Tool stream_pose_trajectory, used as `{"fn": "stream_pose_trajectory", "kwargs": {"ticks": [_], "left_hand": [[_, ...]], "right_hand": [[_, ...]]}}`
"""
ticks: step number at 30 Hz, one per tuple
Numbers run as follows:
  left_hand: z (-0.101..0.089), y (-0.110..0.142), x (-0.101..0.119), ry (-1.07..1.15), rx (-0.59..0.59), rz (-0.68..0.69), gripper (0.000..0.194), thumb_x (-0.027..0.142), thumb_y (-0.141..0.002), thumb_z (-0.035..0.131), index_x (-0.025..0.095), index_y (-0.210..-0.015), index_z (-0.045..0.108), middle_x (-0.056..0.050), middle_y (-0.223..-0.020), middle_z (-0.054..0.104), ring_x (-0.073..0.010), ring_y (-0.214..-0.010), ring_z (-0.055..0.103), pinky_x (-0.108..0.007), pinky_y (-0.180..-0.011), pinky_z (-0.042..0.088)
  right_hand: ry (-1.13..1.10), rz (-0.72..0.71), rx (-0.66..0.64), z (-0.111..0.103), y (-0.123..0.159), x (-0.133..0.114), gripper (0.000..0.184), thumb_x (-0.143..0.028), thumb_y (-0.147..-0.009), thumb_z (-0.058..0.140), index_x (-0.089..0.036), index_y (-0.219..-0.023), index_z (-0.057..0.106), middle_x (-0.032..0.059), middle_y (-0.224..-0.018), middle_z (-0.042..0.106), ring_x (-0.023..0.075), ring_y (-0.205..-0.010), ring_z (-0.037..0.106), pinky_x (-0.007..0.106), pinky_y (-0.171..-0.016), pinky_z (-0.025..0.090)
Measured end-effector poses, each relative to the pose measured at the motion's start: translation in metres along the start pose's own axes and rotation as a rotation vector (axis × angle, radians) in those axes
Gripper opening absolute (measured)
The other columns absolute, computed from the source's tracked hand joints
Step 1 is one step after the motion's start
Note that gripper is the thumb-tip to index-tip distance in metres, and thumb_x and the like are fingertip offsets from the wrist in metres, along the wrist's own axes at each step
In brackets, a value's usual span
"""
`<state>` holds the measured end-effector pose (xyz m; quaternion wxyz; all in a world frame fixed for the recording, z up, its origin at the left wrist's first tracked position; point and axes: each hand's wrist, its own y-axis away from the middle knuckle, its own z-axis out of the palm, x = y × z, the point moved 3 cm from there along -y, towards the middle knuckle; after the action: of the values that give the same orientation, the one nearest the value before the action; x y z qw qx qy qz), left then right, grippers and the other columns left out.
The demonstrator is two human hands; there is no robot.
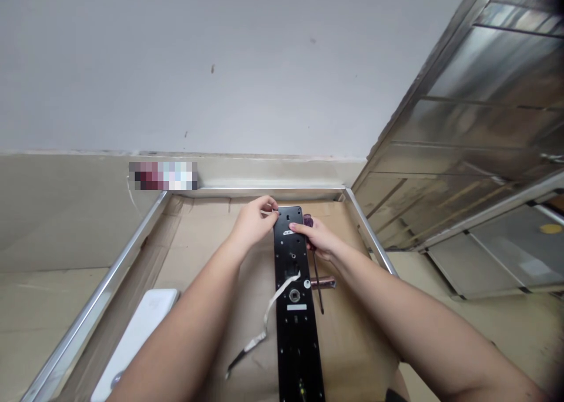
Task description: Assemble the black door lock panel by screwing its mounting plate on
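Note:
A long black lock panel (297, 343) stands out over the brown-lined bench, its screw holes and round spindle hole facing me. My left hand (255, 223) is at its top left corner, thumb and fingers pinched around what looks like a thin white strip (267, 213). On the other edge, my right hand (319, 236) is closed, thumb pressed on the panel's face. That same hand holds a screwdriver (318, 284), with its dark purple handle up and its shaft pointing down. A white-wrapped cable (267, 317) hangs from the panel, ending in a dark tip.
A white panel (145, 325) with a round knob lies at the left, partly behind my left forearm. A brownish cylinder (325, 282) is beside the black panel. Metal rails (370, 231) edge the bench. A blurred-out object (164, 176) sits at the far left corner, near the wall.

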<state>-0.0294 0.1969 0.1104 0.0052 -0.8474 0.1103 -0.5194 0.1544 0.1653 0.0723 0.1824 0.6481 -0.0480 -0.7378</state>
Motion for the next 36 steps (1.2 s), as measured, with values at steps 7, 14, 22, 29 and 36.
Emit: {"fn": "stream_pose_trajectory", "kwargs": {"ticks": [7,14,22,29,36], "left_hand": [[-0.014,-0.015,0.018,-0.317,-0.169,0.028,0.01,0.026,-0.079,0.064,0.022,-0.088,0.067,-0.004,-0.092,0.075,-0.0188,-0.083,0.068,-0.031,-0.077,0.051],[-0.017,-0.022,0.047,-0.739,-0.343,0.238,0.015,0.02,-0.081,0.056,0.02,-0.09,0.068,-0.007,-0.089,0.074,-0.0225,-0.08,0.067,-0.031,-0.069,0.046],[-0.006,-0.026,0.06,-1.073,-0.396,0.328,0.023,0.022,-0.079,0.054,0.015,-0.093,0.071,-0.014,-0.081,0.072,-0.0261,-0.074,0.067,-0.032,-0.063,0.044],[-0.006,-0.027,0.072,-1.182,-0.485,0.33,0.024,0.018,-0.079,0.055,0.014,-0.092,0.075,-0.015,-0.084,0.073,-0.0267,-0.075,0.068,-0.032,-0.062,0.046],[0.003,-0.026,0.072,-1.243,-0.499,0.372,0.024,0.013,-0.08,0.054,0.012,-0.091,0.075,-0.017,-0.086,0.074,-0.027,-0.081,0.07,-0.032,-0.069,0.049]], "right_hand": [[-0.002,0.019,0.012,-0.001,-0.001,0.001,0.039,-0.042,-0.067,0.085,-0.016,-0.084,0.061,-0.0068,-0.057,0.057,0.0032,-0.038,0.045,0.013,-0.03,0.03],[-0.002,0.018,0.005,-0.002,-0.001,0.002,0.037,-0.041,-0.069,0.084,-0.017,-0.084,0.06,-0.0067,-0.058,0.058,0.0036,-0.039,0.047,0.013,-0.031,0.03],[-0.008,0.011,0.011,-0.001,-0.002,0.001,0.039,-0.041,-0.066,0.086,-0.017,-0.08,0.059,-0.0069,-0.055,0.057,0.0038,-0.038,0.045,0.014,-0.031,0.03],[-0.001,0.012,0.016,-0.002,-0.003,0.001,0.038,-0.041,-0.066,0.085,-0.017,-0.08,0.059,-0.0066,-0.057,0.057,0.0036,-0.039,0.046,0.014,-0.031,0.03],[0.007,0.015,0.018,-0.003,-0.004,0.002,0.039,-0.041,-0.066,0.086,-0.016,-0.082,0.06,-0.0057,-0.06,0.059,0.0039,-0.041,0.048,0.014,-0.031,0.03]]}}
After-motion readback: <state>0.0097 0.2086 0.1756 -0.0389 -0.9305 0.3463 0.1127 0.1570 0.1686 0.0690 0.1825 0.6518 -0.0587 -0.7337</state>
